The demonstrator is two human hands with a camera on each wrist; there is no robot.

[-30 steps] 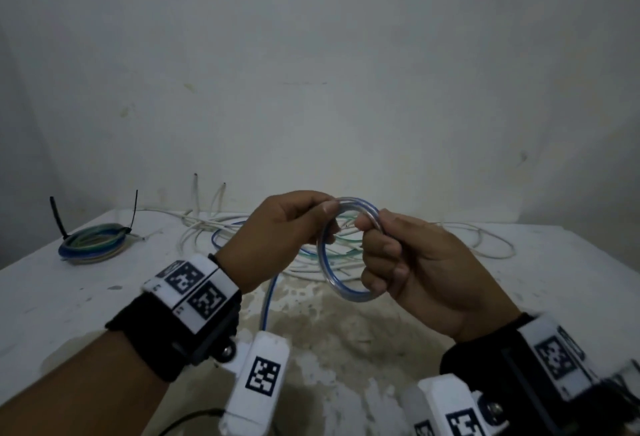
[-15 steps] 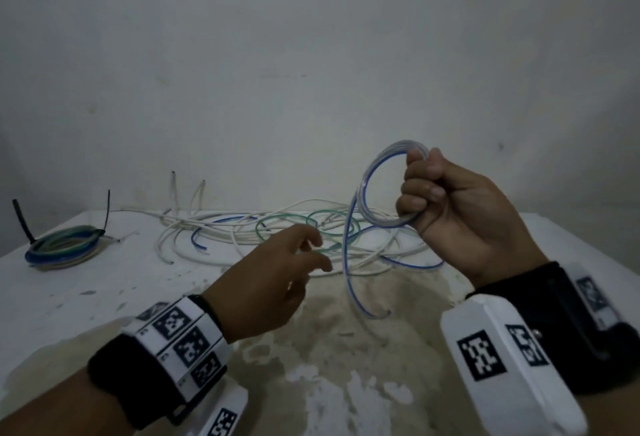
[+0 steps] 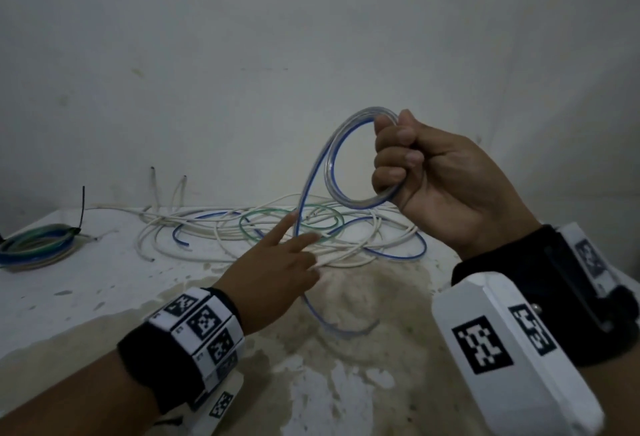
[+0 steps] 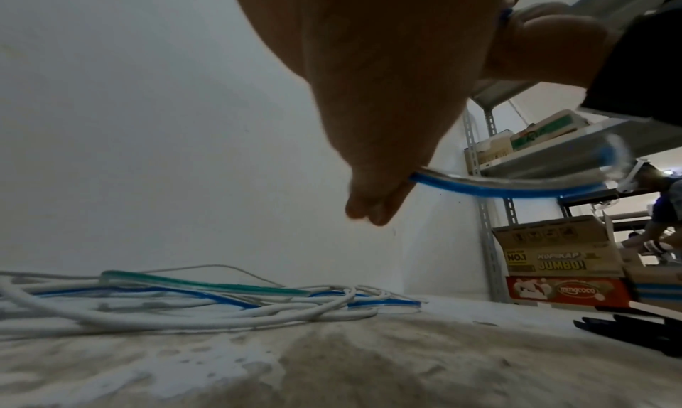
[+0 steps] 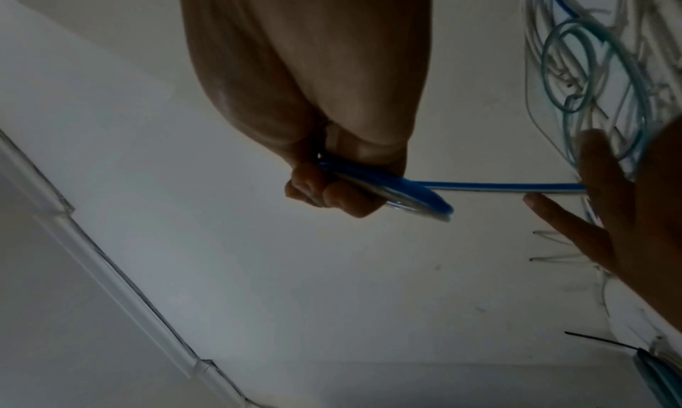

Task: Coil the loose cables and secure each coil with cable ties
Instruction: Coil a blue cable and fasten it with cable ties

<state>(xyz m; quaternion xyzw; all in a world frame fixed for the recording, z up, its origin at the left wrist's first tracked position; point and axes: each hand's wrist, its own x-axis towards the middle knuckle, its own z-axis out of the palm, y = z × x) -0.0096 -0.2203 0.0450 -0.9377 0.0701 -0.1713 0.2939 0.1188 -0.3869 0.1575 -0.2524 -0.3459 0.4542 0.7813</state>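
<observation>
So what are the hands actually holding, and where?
The right hand grips the blue cable by the side of its small raised loop. The left hand holds nothing; its straight fingers reach toward the strand hanging below the loop.

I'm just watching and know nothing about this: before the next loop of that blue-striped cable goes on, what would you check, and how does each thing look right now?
1. Right hand grips the started coil: ok, fingers curled round it.
2. Left hand has the trailing blue-striped cable: not ok, fingers straight, touching it at most.
3. Trailing length free of the loose cable pile: cannot tell, it crosses white and green strands.
4. Earlier tied coil out of the way: ok, at the table's far left.
5. Spare cable tie within reach: cannot tell, no loose one clearly visible.
</observation>
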